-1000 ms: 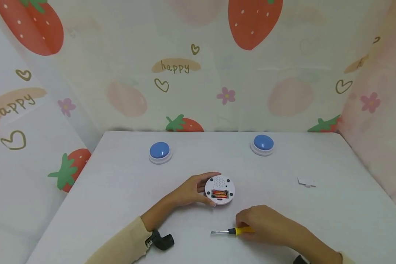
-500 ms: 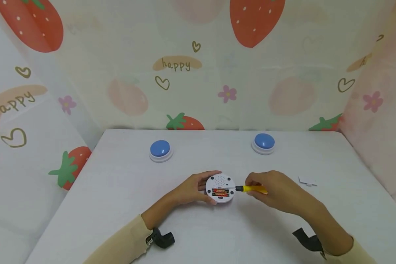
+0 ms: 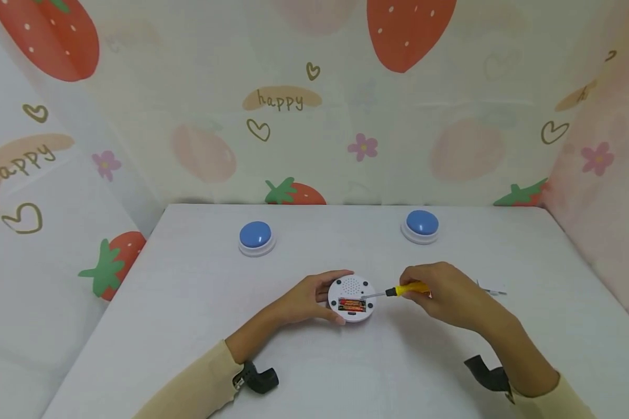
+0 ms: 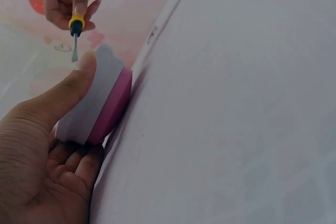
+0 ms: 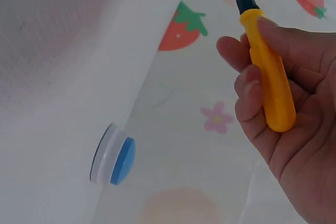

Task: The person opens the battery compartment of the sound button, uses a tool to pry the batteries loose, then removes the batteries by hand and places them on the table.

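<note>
A round white push button (image 3: 352, 285) lies face down on the table, its battery compartment uncovered. Red and black batteries (image 3: 352, 305) sit inside. My left hand (image 3: 305, 301) grips its left rim between thumb and fingers; its pink top (image 4: 113, 106) faces the table in the left wrist view. In my right hand (image 3: 451, 297) I hold a flat-tipped screwdriver (image 5: 272, 80) by its yellow handle. From the right, its metal shaft (image 3: 377, 294) points at the compartment's upper right corner. Whether the tip touches anything, I cannot tell.
Two blue-topped push buttons stand near the back edge, one at left (image 3: 255, 234) and one at right (image 3: 421, 223). A small white cover (image 3: 495, 290) lies on the right, partly hidden behind my right hand. Strawberry-printed cloth (image 3: 398, 128) closes off the back and sides.
My right hand has moved up from the front of the table, bringing the screwdriver to the push button, then slightly right with the shaft tilted. My left hand keeps its grip.
</note>
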A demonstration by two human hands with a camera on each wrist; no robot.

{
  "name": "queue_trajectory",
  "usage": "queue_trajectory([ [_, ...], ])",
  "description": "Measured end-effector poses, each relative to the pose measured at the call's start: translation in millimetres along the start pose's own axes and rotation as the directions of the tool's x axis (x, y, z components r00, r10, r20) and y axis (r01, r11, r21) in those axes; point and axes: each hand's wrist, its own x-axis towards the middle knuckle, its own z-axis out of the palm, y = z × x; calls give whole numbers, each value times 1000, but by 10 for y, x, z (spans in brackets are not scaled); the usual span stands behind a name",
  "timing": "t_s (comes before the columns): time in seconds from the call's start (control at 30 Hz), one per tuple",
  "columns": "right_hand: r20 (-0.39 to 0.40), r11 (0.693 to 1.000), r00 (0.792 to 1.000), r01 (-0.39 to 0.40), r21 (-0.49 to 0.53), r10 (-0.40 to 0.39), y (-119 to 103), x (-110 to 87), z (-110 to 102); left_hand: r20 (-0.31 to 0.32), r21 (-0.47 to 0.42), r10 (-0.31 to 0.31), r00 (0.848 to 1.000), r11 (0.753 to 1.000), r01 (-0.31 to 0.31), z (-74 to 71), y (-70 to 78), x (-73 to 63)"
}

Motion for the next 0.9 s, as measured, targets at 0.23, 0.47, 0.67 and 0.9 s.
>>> queue_trajectory([
  [0.23, -8, 999, 1000, -3, -35, 3, 40, -14, 8, -3, 4, 0, 1000, 1000, 0, 11, 6, 2],
  [0.47, -12, 994, 999, -32, -107, 31, -34, 1, 52, -7, 7, -8, 1000, 1000, 8, 7, -9, 11],
  [0.67, -26, 983, 1000, 0, -182, -5, -99, -2, 64, -12, 16, -12, 1000, 1000, 12, 8, -2, 8],
  [0.9, -62, 980, 998, 10, -200, -22, -146, -25, 77, -8, 16, -3, 1000, 1000, 3, 4, -19, 21],
])
